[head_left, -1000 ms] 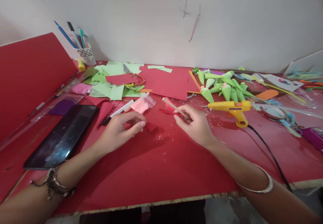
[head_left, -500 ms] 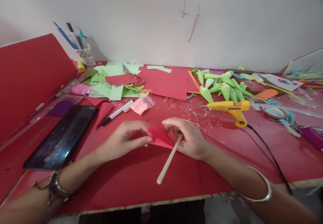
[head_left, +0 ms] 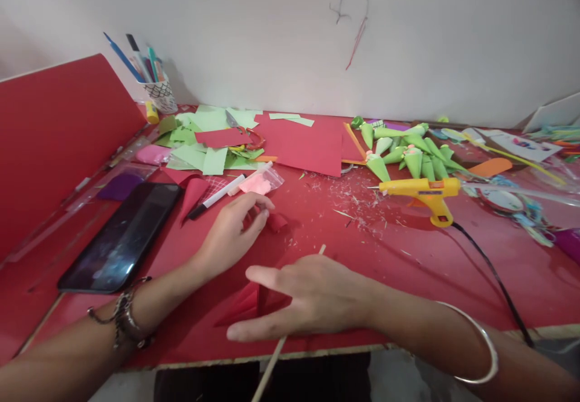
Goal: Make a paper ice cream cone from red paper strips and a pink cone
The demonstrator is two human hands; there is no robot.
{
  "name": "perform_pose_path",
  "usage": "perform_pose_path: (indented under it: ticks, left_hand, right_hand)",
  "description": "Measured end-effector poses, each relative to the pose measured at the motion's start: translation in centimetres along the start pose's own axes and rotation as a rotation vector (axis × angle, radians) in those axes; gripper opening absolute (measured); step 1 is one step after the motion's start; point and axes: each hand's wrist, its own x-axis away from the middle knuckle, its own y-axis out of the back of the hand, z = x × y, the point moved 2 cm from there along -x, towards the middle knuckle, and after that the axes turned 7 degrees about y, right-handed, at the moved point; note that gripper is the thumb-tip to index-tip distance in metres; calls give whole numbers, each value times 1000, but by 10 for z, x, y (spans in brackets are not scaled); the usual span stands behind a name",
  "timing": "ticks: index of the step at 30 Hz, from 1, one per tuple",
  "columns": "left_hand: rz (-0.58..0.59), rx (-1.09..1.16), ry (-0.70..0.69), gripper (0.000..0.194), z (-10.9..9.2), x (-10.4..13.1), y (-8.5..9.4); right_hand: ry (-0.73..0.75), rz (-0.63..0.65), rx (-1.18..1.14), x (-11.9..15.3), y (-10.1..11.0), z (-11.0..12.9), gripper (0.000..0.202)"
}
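Observation:
My right hand [head_left: 317,299] lies near the table's front edge, holding a thin wooden stick [head_left: 270,369] that runs under the palm and sticks out past the edge. A folded red paper piece [head_left: 244,306] sits between its spread thumb and forefinger. My left hand [head_left: 233,230] rests further back, its fingertips pinched on a small red paper scrap [head_left: 277,220]. Both hands are over the red table cover [head_left: 362,269].
A yellow glue gun [head_left: 423,191] lies to the right, its black cable [head_left: 492,275] running to the front edge. Green paper cones [head_left: 408,154] lie behind it. A dark tablet [head_left: 120,239], a marker [head_left: 217,196], green scraps [head_left: 203,151], a pen cup [head_left: 159,95] and an upright red board [head_left: 58,136] are on the left.
My right hand has drawn the stick and red paper back toward the front edge, the stick now pointing off the table. My left hand has shifted slightly back onto the small red scrap.

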Motion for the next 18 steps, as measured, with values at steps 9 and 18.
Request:
perform_pose_path:
  ticks: [9, 18]
  left_hand:
    - [-75, -29, -1, 14, 13, -6, 13]
    - [177, -341, -165, 30, 21, -10, 5]
  right_hand:
    - [107, 79, 95, -7, -11, -4, 30]
    - [-42, 38, 95, -9, -21, 11, 38]
